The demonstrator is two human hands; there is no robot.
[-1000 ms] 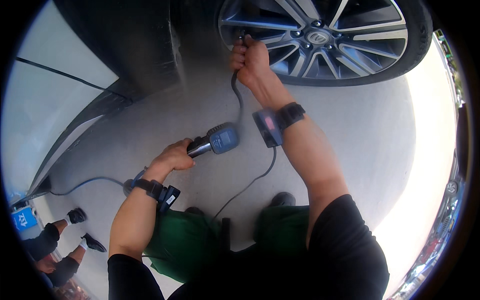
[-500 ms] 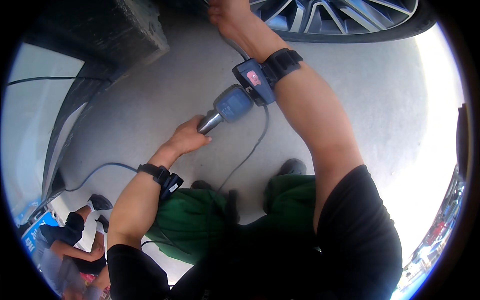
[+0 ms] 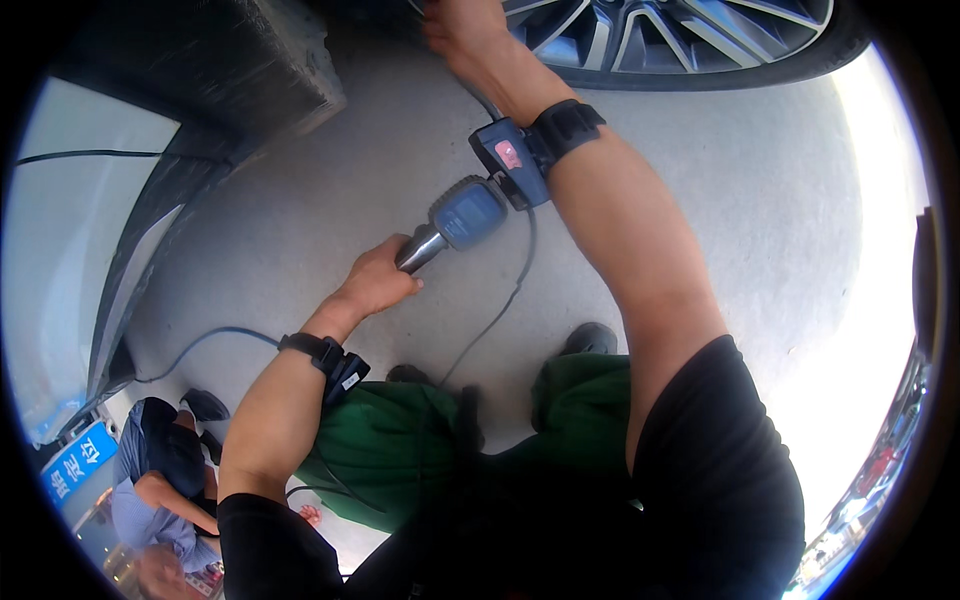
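Note:
My left hand (image 3: 375,283) is closed round the metal handle of a tyre inflator gauge (image 3: 462,215), a blue-grey round-faced tool held above the concrete. A dark hose (image 3: 510,290) runs from it up to a car wheel (image 3: 680,35) with silver spokes at the top edge. My right hand (image 3: 462,25) reaches up to that wheel and pinches the hose end at the rim; its fingertips are cut off by the frame edge. Both wrists wear black straps, the right one with a small blue device (image 3: 508,160).
A dark car body and bumper (image 3: 200,70) fill the upper left. Another hose (image 3: 200,345) trails across the concrete floor to the left. A crouching person (image 3: 160,490) is at the lower left beside a blue sign (image 3: 75,462). My green trousers and dark shoes (image 3: 590,340) are below.
The view has tilted down, so the wheel has slid up to the frame's top edge. Both hands keep their grips; the gauge now sits closer to my right wrist.

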